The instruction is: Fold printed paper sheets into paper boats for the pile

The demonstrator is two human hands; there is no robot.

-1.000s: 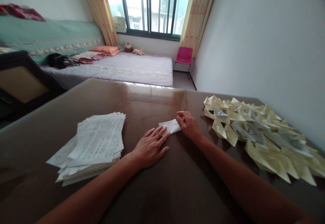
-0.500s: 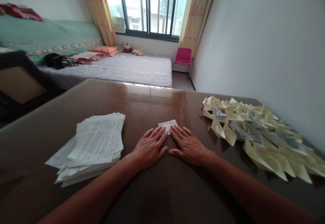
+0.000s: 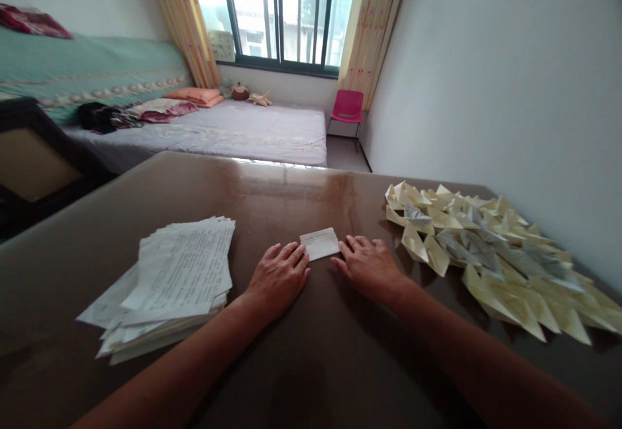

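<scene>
A small folded piece of printed paper (image 3: 319, 243) lies flat on the dark brown table (image 3: 291, 189). My left hand (image 3: 276, 277) rests palm down just left of it, fingertips touching its near left corner, fingers stretched out. My right hand (image 3: 368, 266) lies palm down just right of it, fingers spread, fingertips at its right edge. Neither hand grips anything.
A stack of printed sheets (image 3: 170, 283) lies to the left. A large heap of folded cream paper pieces (image 3: 490, 254) covers the right side by the wall. Beyond the table are a bed (image 3: 218, 127), a pink chair (image 3: 347, 106) and a window (image 3: 276, 11).
Both hands have slid apart off the folded paper, so more of it shows. My right hand, earlier pressing its far right end, now lies flat beside it.
</scene>
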